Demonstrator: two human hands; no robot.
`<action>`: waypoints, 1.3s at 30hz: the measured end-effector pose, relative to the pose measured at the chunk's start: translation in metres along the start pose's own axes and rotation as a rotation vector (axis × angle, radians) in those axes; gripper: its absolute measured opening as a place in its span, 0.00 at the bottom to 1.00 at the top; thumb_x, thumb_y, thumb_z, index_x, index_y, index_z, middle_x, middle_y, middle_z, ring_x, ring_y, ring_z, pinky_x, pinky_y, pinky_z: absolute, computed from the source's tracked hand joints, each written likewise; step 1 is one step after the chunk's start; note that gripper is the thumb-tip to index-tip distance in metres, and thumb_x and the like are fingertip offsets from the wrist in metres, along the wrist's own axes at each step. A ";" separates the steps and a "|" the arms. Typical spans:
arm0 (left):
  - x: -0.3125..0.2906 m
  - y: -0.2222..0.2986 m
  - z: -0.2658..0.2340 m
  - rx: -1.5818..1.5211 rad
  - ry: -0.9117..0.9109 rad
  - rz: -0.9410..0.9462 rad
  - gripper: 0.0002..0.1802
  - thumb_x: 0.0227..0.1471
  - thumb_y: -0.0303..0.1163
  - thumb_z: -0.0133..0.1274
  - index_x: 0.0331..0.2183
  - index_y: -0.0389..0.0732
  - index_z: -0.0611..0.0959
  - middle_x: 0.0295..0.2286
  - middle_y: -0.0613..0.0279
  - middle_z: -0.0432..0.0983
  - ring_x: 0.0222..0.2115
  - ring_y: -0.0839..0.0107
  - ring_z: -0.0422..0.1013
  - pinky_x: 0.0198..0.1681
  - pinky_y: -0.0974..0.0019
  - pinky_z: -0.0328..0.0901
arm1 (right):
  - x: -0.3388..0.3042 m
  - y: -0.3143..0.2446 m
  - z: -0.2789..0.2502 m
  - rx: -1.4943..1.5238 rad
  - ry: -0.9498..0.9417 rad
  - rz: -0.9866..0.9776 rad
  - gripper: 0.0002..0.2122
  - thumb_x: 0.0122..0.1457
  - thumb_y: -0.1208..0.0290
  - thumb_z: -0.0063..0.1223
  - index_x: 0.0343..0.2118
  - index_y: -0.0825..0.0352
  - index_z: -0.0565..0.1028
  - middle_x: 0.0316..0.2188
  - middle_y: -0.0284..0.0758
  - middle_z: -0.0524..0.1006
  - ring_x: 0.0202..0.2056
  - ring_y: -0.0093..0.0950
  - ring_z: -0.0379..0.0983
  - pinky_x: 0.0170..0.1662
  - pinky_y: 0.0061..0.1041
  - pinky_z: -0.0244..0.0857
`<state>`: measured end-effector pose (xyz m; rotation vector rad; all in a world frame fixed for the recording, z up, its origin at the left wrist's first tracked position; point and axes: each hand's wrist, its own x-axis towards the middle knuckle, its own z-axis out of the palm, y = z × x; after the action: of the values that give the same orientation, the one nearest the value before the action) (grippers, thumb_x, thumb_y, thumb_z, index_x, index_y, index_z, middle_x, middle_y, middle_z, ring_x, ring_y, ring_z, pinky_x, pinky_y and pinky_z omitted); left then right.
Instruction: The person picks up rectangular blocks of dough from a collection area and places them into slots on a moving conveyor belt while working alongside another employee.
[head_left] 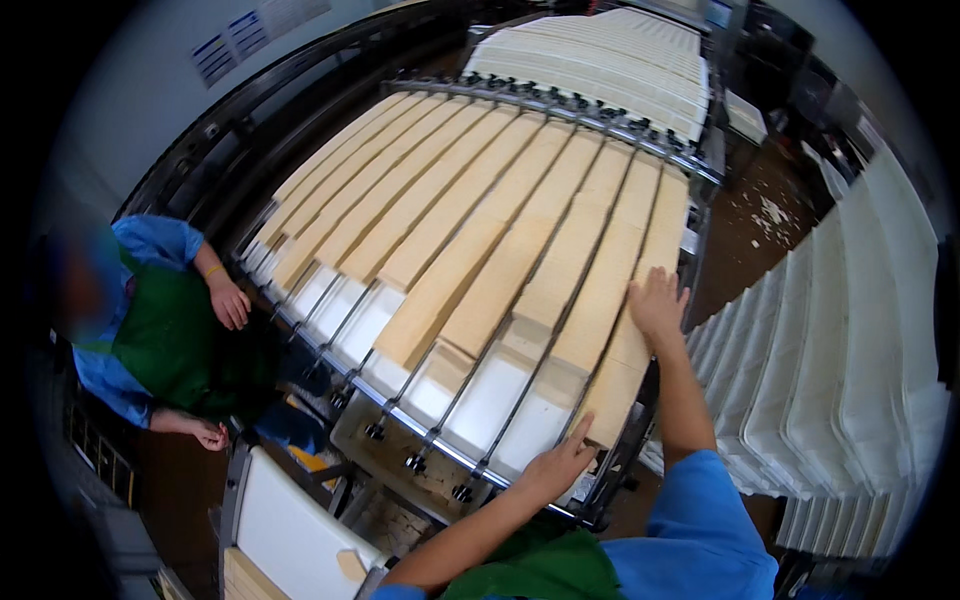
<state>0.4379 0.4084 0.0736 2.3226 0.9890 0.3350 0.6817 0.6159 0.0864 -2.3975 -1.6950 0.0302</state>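
Long pale-yellow slabs (500, 235), of a material I cannot name for certain, lie in side-by-side lanes on a white conveyor (345, 320). Thin dark guide rods run between the lanes. My right hand (658, 308) rests on the rightmost slab (622, 365), fingers spread and stretched away from me. At that slab's near end is my left hand (555, 465), its fingers extended against the end and its left side. Neither hand wraps around anything. The near ends of the slabs are staggered, with white belt showing before several of them.
Across the conveyor's near edge runs a metal bar (400, 415) with black knobs. A co-worker in a green apron (165, 345) stands at the left. White ribbed stacks (830, 360) rise at the right. Near left is a white surface (300, 520). Pale scraps (772, 212) litter the floor.
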 end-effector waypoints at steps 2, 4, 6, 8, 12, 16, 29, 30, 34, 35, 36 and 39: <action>-0.020 0.001 -0.015 -0.052 0.095 0.002 0.16 0.49 0.25 0.48 0.43 0.43 0.73 0.55 0.54 0.59 0.36 0.57 0.74 0.34 0.63 0.71 | 0.002 -0.002 -0.008 -0.059 -0.095 0.031 0.33 0.59 0.49 0.36 0.60 0.70 0.55 0.63 0.42 0.53 0.65 0.43 0.42 0.64 0.49 0.31; -0.046 0.002 -0.025 -0.111 0.345 -0.029 0.13 0.48 0.25 0.52 0.39 0.43 0.76 0.46 0.59 0.71 0.34 0.61 0.74 0.33 0.64 0.71 | 0.004 -0.001 -0.009 -0.021 -0.146 0.081 0.34 0.59 0.47 0.37 0.62 0.67 0.51 0.65 0.40 0.48 0.66 0.42 0.39 0.64 0.51 0.29; -0.078 -0.001 -0.040 -0.199 0.582 -0.125 0.14 0.45 0.22 0.54 0.38 0.41 0.77 0.40 0.58 0.74 0.33 0.59 0.74 0.33 0.64 0.70 | 0.005 0.001 -0.009 -0.106 -0.145 0.114 0.35 0.59 0.46 0.37 0.63 0.66 0.50 0.65 0.40 0.47 0.66 0.43 0.36 0.64 0.53 0.28; -0.115 -0.009 -0.052 -0.244 0.818 -0.241 0.15 0.45 0.20 0.53 0.39 0.38 0.77 0.38 0.54 0.74 0.34 0.59 0.74 0.34 0.65 0.70 | 0.002 -0.004 -0.014 -0.120 -0.169 0.159 0.35 0.60 0.43 0.32 0.63 0.64 0.49 0.66 0.40 0.46 0.65 0.47 0.35 0.62 0.56 0.28; -0.191 -0.043 -0.039 -0.362 1.040 -0.595 0.18 0.51 0.22 0.51 0.46 0.35 0.73 0.46 0.49 0.69 0.34 0.62 0.73 0.38 0.67 0.69 | -0.032 -0.041 0.016 -0.060 0.046 -0.112 0.34 0.61 0.44 0.32 0.65 0.57 0.46 0.66 0.39 0.42 0.66 0.47 0.30 0.62 0.57 0.25; -0.243 -0.059 -0.030 -0.254 1.045 -0.753 0.24 0.53 0.23 0.49 0.53 0.38 0.66 0.51 0.46 0.61 0.33 0.62 0.73 0.38 0.67 0.69 | -0.104 -0.128 0.019 0.195 0.018 -0.457 0.34 0.61 0.48 0.37 0.65 0.59 0.45 0.66 0.40 0.43 0.66 0.44 0.31 0.61 0.56 0.25; -0.386 -0.008 0.013 -0.120 1.601 -1.071 0.07 0.46 0.20 0.56 0.32 0.36 0.79 0.37 0.54 0.71 0.36 0.61 0.72 0.37 0.67 0.68 | -0.329 -0.290 0.012 0.456 -0.337 -1.336 0.25 0.57 0.68 0.47 0.58 0.66 0.60 0.59 0.42 0.60 0.64 0.41 0.47 0.63 0.45 0.33; -0.405 -0.003 0.016 -0.073 1.662 -1.108 0.07 0.46 0.20 0.56 0.32 0.36 0.79 0.36 0.54 0.72 0.35 0.61 0.72 0.36 0.67 0.68 | -0.343 -0.297 0.017 0.465 -0.334 -1.376 0.24 0.56 0.69 0.47 0.56 0.67 0.62 0.58 0.42 0.62 0.63 0.40 0.49 0.63 0.44 0.34; -0.497 0.002 0.032 0.207 1.844 -1.371 0.07 0.48 0.20 0.53 0.34 0.36 0.77 0.36 0.52 0.72 0.36 0.59 0.70 0.38 0.65 0.67 | -0.404 -0.323 0.012 0.561 -0.384 -1.544 0.21 0.51 0.73 0.50 0.51 0.67 0.66 0.53 0.41 0.67 0.60 0.41 0.55 0.61 0.44 0.39; -0.524 0.004 0.041 0.196 1.897 -1.486 0.10 0.49 0.21 0.51 0.36 0.35 0.75 0.38 0.50 0.70 0.38 0.56 0.69 0.41 0.64 0.66 | -0.421 -0.330 0.005 0.573 -0.392 -1.600 0.21 0.51 0.74 0.50 0.50 0.67 0.67 0.52 0.41 0.68 0.60 0.40 0.56 0.61 0.43 0.40; -0.553 0.003 0.045 0.172 1.983 -1.489 0.14 0.49 0.25 0.52 0.40 0.34 0.73 0.41 0.46 0.68 0.42 0.54 0.67 0.44 0.62 0.64 | -0.437 -0.335 -0.001 0.584 -0.398 -1.654 0.20 0.51 0.75 0.49 0.49 0.68 0.68 0.52 0.41 0.68 0.59 0.40 0.57 0.61 0.42 0.41; -0.632 -0.005 0.089 0.265 1.848 -1.988 0.29 0.49 0.35 0.54 0.50 0.31 0.66 0.49 0.36 0.57 0.50 0.45 0.57 0.51 0.53 0.58 | -0.493 -0.354 -0.020 0.712 -0.414 -1.764 0.17 0.46 0.76 0.52 0.43 0.67 0.71 0.46 0.39 0.73 0.53 0.41 0.63 0.58 0.43 0.47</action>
<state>0.0361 -0.0824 -0.0013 -0.5013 3.2207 1.2805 0.1871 0.2649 0.1195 0.0167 -2.6311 0.6824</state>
